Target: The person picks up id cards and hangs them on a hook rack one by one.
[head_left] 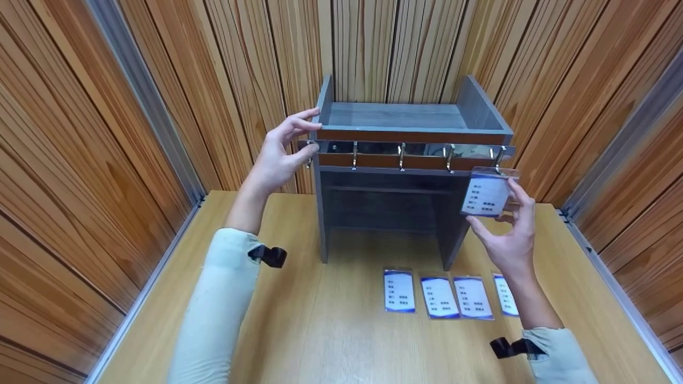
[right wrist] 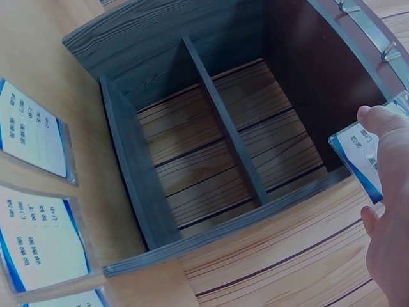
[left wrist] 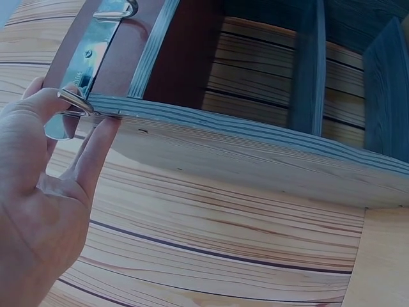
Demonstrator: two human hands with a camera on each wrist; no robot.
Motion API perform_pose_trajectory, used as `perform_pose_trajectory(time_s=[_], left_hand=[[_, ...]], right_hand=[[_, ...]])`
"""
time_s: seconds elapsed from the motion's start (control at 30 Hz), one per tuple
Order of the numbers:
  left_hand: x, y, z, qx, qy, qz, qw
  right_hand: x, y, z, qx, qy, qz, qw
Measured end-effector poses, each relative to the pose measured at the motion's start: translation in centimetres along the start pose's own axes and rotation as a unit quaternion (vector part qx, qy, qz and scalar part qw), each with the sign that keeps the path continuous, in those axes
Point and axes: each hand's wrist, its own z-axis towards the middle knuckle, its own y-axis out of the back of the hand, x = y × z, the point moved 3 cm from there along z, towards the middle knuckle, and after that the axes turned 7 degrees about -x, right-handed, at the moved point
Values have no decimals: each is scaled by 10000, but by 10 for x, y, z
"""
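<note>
At the left end of the metal hook rail (head_left: pixel 373 148), my left hand (head_left: pixel 280 152) has its thumb on the rail's front. Its other fingers reach the side of the grey wooden shelf unit (head_left: pixel 419 116), and the left wrist view shows fingers behind the rail's end. My right hand (head_left: pixel 509 234) pinches a white and blue ID badge (head_left: pixel 486 193) in a clear sleeve, thumb at its lower corner and a finger on its right side. The badge's top edge overlaps the tip of the rightmost hook (head_left: pixel 499 158); whether the hook passes through it, I cannot tell.
Several similar badges (head_left: pixel 399 290) lie in a row on the wooden table (head_left: pixel 320 330) before the unit, the rightmost partly behind my right forearm. Wood-patterned walls (head_left: pixel 133 133) enclose the table at the back and sides. Open compartments (right wrist: pixel 198 147) sit below the rail.
</note>
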Motion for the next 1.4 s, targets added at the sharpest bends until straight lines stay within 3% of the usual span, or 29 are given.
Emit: perform_pose_trajectory(time_s=[0.7, 1.17, 1.4], left_hand=[[0, 0, 0, -22, -51, -88, 9999], [-1, 3, -2, -74, -54, -3, 10000], [1, 2, -4, -45, 57, 39, 10000]], right_hand=[[-34, 32, -21, 224, -128, -118, 9996], [-70, 50, -41, 523, -492, -878, 9935], [-88, 63, -53, 643, -1051, -1329, 9834]])
